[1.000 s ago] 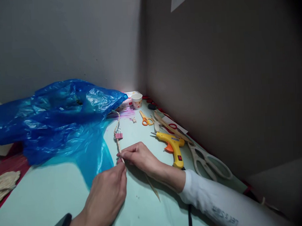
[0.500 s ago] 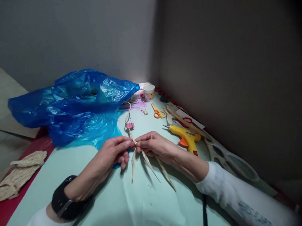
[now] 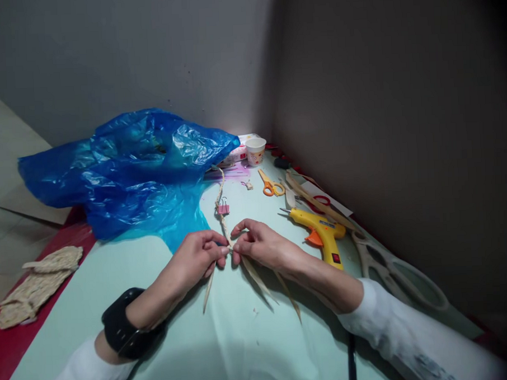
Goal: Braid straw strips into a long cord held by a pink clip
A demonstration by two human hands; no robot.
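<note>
Braid (image 3: 224,224) is mid-table, running from the edge of the blue bag (image 3: 152,175) past a pink clip (image 3: 223,209) to the fingertips. Left hand (image 3: 201,255): thumb and index closed, pinching the near end of the braid. Right hand (image 3: 262,247): thumb and fingers also closed on that end, tips almost meeting the left's. Progress, my read: part from bag to fingers is plaited, tail is not; one loose strand (image 3: 208,295) hangs below the left hand, another (image 3: 254,278) below the right, so length remains to work. Third strip (image 3: 291,301) passes under the right wrist; can't tell if it joins the braid. Crossing itself is masked by fingers, so which strand each hand has is unclear. Braid's far end goes out of sight at the bag. Right: glue gun (image 3: 324,229), lower grip partly behind the forearm; orange scissors (image 3: 272,188) beyond; big shears (image 3: 398,273) dim, partly behind the sleeve. Far left, a woven piece (image 3: 41,284). Bag contents unreadable.
</note>
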